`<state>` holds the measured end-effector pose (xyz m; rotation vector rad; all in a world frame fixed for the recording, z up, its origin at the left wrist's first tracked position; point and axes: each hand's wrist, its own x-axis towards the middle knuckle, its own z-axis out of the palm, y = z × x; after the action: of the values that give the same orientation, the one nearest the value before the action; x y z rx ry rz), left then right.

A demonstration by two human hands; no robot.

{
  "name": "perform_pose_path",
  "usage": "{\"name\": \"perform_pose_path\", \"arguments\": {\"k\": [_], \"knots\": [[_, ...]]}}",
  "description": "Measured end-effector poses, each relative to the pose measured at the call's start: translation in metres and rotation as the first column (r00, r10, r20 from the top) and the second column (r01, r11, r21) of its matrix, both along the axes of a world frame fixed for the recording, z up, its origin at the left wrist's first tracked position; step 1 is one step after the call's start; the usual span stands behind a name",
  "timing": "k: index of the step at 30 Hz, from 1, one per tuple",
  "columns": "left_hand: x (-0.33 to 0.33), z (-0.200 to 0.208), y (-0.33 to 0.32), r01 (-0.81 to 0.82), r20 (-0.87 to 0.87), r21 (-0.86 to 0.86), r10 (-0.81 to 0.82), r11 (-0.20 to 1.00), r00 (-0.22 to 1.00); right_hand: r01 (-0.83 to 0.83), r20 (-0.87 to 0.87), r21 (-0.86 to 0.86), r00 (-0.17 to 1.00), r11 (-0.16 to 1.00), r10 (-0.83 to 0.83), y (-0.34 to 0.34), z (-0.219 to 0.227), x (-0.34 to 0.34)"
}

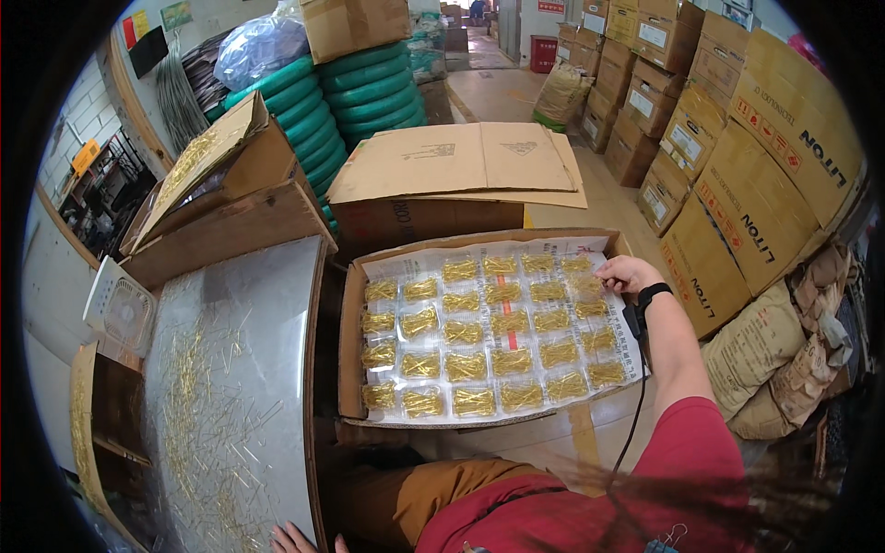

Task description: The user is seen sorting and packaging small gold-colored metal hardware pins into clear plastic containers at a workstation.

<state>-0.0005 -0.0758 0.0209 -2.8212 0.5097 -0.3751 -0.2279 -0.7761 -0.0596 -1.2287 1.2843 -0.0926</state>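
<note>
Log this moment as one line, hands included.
right hand: at packet, far right corner of box | left hand: by right edge of tabletop | box: other packets in rows | tabletop: loose gold pins

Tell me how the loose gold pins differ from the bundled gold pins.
The loose gold pins lie scattered at many angles; the bundled gold pins sit in separate clusters, set in rows. Loose pins rest on the grey tabletop; bundled ones on white paper inside the carton. Both are thin and gold-coloured.
</note>
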Motion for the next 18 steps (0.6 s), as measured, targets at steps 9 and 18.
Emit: {"name": "perform_pose_path", "arguments": {"k": [9, 18], "knots": [[0.001, -0.003, 0.003, 0.004, -0.010, -0.001, -0.004, 1.000, 1.000, -0.232, -0.137, -0.244, 0.969, 0.942, 0.204, -0.033, 0.052, -0.010], [0.000, -0.002, 0.000, -0.027, -0.030, 0.016, 0.028, 1.000, 0.999, -0.720, -0.675, -0.224, 0.601, 0.657, 0.428, -0.040, 0.061, 0.009]]}}
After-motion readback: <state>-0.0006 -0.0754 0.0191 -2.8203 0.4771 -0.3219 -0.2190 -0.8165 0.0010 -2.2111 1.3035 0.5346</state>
